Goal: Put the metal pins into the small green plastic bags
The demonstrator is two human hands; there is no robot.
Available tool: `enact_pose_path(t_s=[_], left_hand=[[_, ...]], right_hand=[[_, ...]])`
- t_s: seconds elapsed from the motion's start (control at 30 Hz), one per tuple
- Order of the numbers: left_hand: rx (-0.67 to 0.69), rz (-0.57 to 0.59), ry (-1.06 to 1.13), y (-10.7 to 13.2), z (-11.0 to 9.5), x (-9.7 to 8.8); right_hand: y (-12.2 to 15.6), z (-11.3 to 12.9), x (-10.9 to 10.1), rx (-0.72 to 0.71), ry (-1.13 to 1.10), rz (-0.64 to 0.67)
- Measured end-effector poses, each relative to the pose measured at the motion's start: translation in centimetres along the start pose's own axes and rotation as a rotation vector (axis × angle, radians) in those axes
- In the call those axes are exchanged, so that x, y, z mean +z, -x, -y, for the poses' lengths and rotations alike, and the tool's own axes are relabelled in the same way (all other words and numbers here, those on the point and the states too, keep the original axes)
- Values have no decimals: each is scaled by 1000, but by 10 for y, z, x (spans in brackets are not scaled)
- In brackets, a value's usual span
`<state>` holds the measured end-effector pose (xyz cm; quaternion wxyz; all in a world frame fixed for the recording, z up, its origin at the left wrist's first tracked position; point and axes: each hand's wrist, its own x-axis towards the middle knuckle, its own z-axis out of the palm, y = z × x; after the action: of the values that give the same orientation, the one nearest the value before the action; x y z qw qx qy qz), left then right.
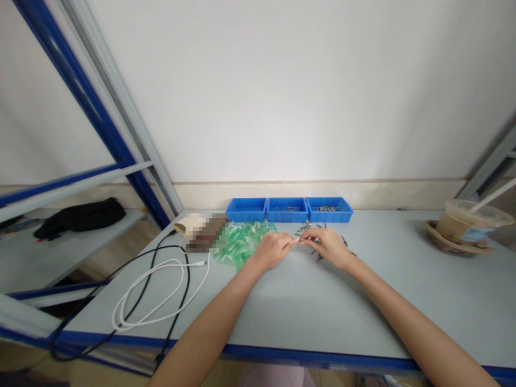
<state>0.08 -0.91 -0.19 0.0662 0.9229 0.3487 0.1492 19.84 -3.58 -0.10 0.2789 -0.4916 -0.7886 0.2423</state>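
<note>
My left hand [276, 249] is closed in front of the green pile, its fingertips pinched at a small whitish bit that I cannot make out. Right beside it, my right hand [329, 246] pinches a small metal pin [301, 240] between thumb and fingers. The fingertips of both hands nearly meet. Loose dark and silvery metal pins [308, 227] lie on the table behind and under my right hand. To the left of my left hand spreads a heap of small green-tinted clear plastic bags [237, 242].
Three joined blue bins [287, 217] stand by the wall; the middle and right ones hold small metal pieces. A white cable [121, 309] and black cables lie at left, near a blurred brown object [207, 234]. A lidded cup [463, 223] with a straw sits at right.
</note>
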Motion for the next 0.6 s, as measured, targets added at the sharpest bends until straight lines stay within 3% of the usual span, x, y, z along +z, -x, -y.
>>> enact_pose_path(t_s=[0.1, 0.2, 0.37, 0.47, 0.6], left_hand=[[-92, -23, 15, 0, 4, -1], [-233, -43, 33, 0, 11, -4], [-339, -46, 45, 0, 18, -8], [-302, -42, 16, -1, 17, -9], [-240, -8, -12, -1, 14, -6]], right_hand=[[-11, -1, 2, 29, -13, -2], [-39, -10, 2, 128, 11, -65], [-89, -29, 3, 224, 422, -304], [-87, -32, 8, 275, 553, -369], [-53, -29, 18, 164, 600, -167]])
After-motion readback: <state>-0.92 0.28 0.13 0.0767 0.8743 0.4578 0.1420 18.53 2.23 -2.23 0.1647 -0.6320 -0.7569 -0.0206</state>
